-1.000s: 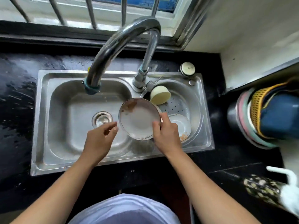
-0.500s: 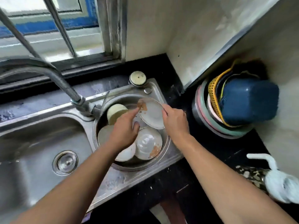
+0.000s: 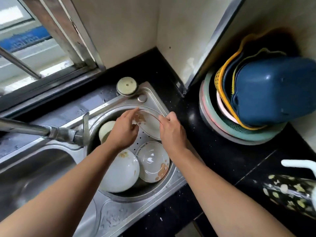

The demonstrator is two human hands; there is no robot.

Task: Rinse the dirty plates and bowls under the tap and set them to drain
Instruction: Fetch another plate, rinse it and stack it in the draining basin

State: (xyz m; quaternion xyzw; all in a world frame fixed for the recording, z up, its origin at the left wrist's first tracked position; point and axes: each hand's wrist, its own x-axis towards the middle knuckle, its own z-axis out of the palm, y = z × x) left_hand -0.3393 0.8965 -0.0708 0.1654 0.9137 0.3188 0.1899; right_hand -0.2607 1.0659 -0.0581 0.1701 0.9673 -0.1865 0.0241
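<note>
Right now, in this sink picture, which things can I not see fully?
- Head view: tap spout, cut off by the left edge.
- Head view: cream cup, partly behind the left hand.
- Head view: plate, near rim behind the right hand.
- Head view: patterned bottle, blurred, cut by the right edge.

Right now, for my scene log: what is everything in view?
stained plate: 1, white, over the round basin
stained bowl: 1, white, basin front right
large bowl: 1, white, basin front left
cup: 1, cream, basin back left
round basin: 1, steel, right of tap
tap: 1, steel, left
tubs: several stacked, blue, yellow, green, counter right
counter: 1, black, around sink
left hand: 1, holds plate's left rim
right hand: 1, holds plate's right rim
</note>
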